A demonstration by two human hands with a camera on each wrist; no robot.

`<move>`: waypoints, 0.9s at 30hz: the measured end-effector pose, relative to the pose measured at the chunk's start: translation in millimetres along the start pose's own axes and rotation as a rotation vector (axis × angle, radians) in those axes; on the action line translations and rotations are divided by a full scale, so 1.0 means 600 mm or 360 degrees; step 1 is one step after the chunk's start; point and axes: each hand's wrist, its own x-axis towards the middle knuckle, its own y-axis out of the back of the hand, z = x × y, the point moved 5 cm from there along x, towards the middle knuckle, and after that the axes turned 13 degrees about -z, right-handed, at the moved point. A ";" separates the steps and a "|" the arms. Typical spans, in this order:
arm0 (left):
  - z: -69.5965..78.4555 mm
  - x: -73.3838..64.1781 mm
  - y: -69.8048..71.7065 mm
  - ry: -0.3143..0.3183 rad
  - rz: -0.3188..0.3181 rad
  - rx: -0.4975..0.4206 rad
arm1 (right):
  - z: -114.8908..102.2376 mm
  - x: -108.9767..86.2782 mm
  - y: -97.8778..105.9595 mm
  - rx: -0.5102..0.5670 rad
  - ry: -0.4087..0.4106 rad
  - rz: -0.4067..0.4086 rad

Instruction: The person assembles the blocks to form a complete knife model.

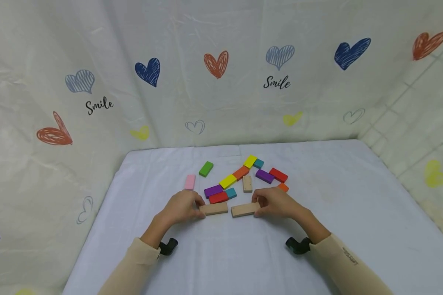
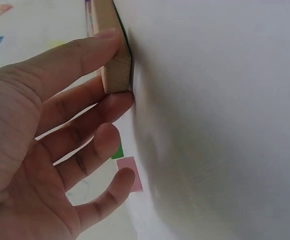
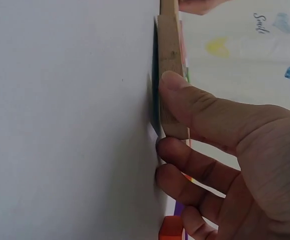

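Left to right across the white-clothed bench (image 1: 354, 176), seen from where I stand. Left hand (image 1: 181, 207): holding, thumb on the near face of a plain wooden block (image 1: 215, 209) at its left end, the forefingers behind it; the last two fingers stand apart in the left wrist view. Beyond this hand lies a pink block (image 1: 190, 182); a green block (image 1: 206, 169) lies farther back, at a slant.

Behind the held piece: a purple block (image 1: 212, 191), with a red block (image 1: 218, 197) along its near side and a teal block (image 1: 230, 193) at the red one's right end. From there a yellow block (image 1: 227, 181), an orange block (image 1: 240, 173) and a second yellow block (image 1: 250, 161) run diagonally back.

Second wooden block (image 1: 243, 210): just right of the first, narrow gap between their ends. Its right end is pinched by the right hand (image 1: 278, 202), thumb in front. A third wooden block (image 1: 247, 184) lies behind it. Contact of the held pieces with the cloth: cannot tell.
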 end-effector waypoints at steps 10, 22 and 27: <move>-0.014 0.025 0.015 0.0097 0.0042 -0.0001 | -0.005 0.017 -0.005 -0.0001 -0.0137 0.0045; -0.016 0.033 0.022 0.0018 0.0043 -0.0073 | -0.013 0.032 -0.004 0.0036 -0.0223 0.0106; -0.019 0.030 0.022 0.0043 0.0040 -0.0106 | -0.017 0.036 -0.001 0.0079 -0.0224 0.0102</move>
